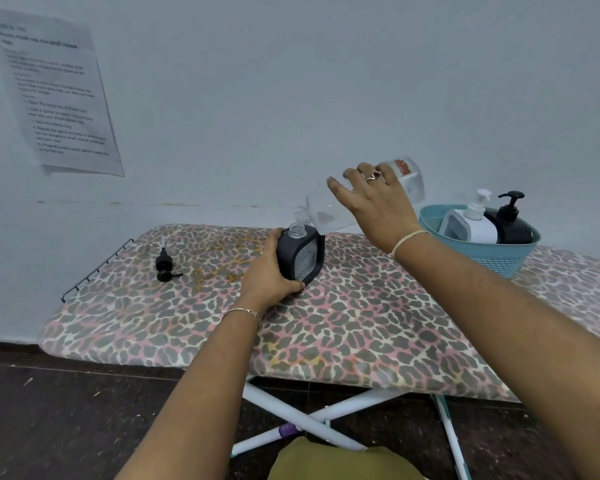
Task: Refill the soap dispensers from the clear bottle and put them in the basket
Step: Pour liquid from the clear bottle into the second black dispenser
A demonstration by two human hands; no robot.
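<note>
A black square soap dispenser [303, 259] with its pump removed stands on the leopard-print ironing board [343, 323]. My left hand [269, 271] grips its left side. My right hand [374, 202] holds the clear bottle [321, 211] tipped down to the left, its neck right at the dispenser's open mouth. The black pump head [164, 266] lies on the board to the left. A blue basket [482, 252] at the right holds a white dispenser [473, 225] and a black dispenser [510, 225].
The board stands against a pale wall with a printed sheet [54, 95] taped at the upper left. A wire rack [96, 270] edges the board's left end. White crossed legs [312, 420] and dark floor lie below.
</note>
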